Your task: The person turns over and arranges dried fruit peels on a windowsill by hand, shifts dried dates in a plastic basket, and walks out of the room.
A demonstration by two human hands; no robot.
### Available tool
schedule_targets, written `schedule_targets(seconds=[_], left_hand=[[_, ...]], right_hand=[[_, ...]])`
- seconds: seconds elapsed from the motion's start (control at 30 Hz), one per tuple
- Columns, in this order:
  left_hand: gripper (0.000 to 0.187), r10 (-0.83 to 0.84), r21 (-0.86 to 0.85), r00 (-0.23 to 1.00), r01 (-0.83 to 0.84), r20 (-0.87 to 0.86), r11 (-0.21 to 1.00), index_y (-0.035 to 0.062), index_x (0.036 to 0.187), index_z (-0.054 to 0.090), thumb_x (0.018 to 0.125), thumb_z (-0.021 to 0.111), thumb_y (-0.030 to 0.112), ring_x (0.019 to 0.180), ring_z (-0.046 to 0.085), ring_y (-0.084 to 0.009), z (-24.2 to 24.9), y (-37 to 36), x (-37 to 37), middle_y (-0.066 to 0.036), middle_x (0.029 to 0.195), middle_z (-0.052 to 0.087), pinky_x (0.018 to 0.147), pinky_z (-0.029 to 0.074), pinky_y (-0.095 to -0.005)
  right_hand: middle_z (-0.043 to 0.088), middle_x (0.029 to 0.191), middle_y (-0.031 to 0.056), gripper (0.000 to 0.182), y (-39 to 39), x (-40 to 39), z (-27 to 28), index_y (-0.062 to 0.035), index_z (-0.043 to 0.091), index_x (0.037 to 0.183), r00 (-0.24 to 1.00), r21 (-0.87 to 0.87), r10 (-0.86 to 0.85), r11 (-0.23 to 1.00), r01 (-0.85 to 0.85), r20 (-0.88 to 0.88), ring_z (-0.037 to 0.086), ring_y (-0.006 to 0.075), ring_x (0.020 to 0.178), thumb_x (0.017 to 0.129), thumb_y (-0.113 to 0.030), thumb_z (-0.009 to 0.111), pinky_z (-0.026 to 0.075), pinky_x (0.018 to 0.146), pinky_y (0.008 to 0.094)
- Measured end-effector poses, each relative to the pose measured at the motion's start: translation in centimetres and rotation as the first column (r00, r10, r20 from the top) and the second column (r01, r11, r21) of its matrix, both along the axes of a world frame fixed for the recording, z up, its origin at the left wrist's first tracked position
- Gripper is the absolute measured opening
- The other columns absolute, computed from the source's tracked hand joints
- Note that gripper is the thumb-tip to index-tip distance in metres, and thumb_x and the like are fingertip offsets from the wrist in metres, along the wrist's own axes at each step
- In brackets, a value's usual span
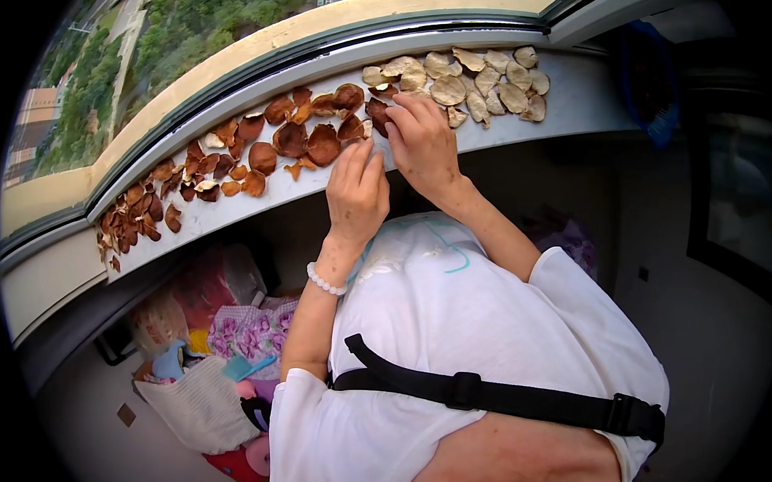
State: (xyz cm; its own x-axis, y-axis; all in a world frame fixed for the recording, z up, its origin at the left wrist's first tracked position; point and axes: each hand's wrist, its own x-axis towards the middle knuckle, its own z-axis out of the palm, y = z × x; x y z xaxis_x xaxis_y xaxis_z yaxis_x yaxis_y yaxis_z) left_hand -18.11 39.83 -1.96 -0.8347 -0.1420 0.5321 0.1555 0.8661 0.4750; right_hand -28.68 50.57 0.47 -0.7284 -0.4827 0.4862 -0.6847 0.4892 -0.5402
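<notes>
My right hand (pixel 425 146) reaches over the white sill, its fingers bent together at the edge of a dark brown dried peel piece (pixel 378 115). My left hand (pixel 355 191) is just to the left and nearer to me, its fingers pressed together. Right at its fingertips shows a small pale scrap (pixel 367 129); whether they grip it is hidden. Curled brown peel pieces (pixel 264 158) spread leftward along the sill. To the right of my hands lie flat, pale cream pieces (pixel 449 90), some of them overlapping.
The narrow marble sill (pixel 518 133) runs along a window frame (pixel 312 69), with trees outside. Below on the left stands a white woven basket (pixel 196 409) of cloth items beside purple floral fabric (pixel 249 331). A blue bag (pixel 653 83) hangs at the right end.
</notes>
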Motion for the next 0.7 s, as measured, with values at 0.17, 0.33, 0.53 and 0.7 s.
schedule_targets(seconds=[0.17, 0.33, 0.53, 0.7], left_hand=[[0.028, -0.019, -0.008, 0.998, 0.019, -0.064, 1.000, -0.0076, 0.106, 0.065, 0.078, 0.065, -0.003, 0.112, 0.060, -0.0376, 0.2, 0.3, -1.0, -0.021, 0.120, 0.062, 0.094, 0.049, -0.0473], [0.031, 0.006, -0.107, 0.996, -0.016, -0.091, 0.994, -0.0059, 0.110, 0.065, 0.079, 0.066, 0.001, 0.116, 0.058, -0.0369, -0.4, 0.5, -2.2, -0.020, 0.123, 0.061, 0.098, 0.045, -0.0480], [0.037, 0.023, -0.158, 0.995, -0.039, -0.101, 0.987, -0.0032, 0.116, 0.065, 0.081, 0.066, 0.005, 0.116, 0.057, -0.0350, -1.5, 0.2, -2.6, -0.019, 0.127, 0.059, 0.098, 0.044, -0.0470], [0.039, 0.070, -0.164, 0.988, -0.093, -0.136, 0.982, -0.0013, 0.118, 0.065, 0.081, 0.068, 0.011, 0.112, 0.057, -0.0330, -2.0, 0.6, -2.6, -0.018, 0.120, 0.058, 0.096, 0.044, -0.0463]], right_hand=[[0.070, 0.105, 0.0187, 0.019, -0.2, -0.2, -1.0, 0.0005, 0.068, 0.102, 0.993, -0.085, 0.104, 0.991, -0.100, 0.051, 0.065, 0.0357, 0.096, 0.083, 0.001, 0.064, 0.054, 0.084, 0.0423], [0.071, 0.098, 0.0123, 0.021, 0.0, -2.4, 0.9, -0.0027, 0.068, 0.098, 0.999, -0.038, 0.042, 0.998, -0.043, -0.012, 0.065, 0.0328, 0.094, 0.078, -0.001, 0.064, 0.055, 0.074, 0.0441], [0.072, 0.097, 0.0040, 0.014, -1.1, -7.2, 0.9, -0.0042, 0.071, 0.095, 0.973, 0.102, 0.103, 0.991, -0.083, -0.208, 0.060, 0.0255, 0.103, 0.081, -0.001, 0.069, 0.046, 0.089, 0.0409], [0.071, 0.098, 0.0021, 0.011, -2.0, -8.0, -0.2, -0.0062, 0.072, 0.094, 0.977, 0.253, 0.155, 0.961, -0.115, -0.147, 0.059, 0.0259, 0.102, 0.084, -0.010, 0.070, 0.044, 0.090, 0.0402]])
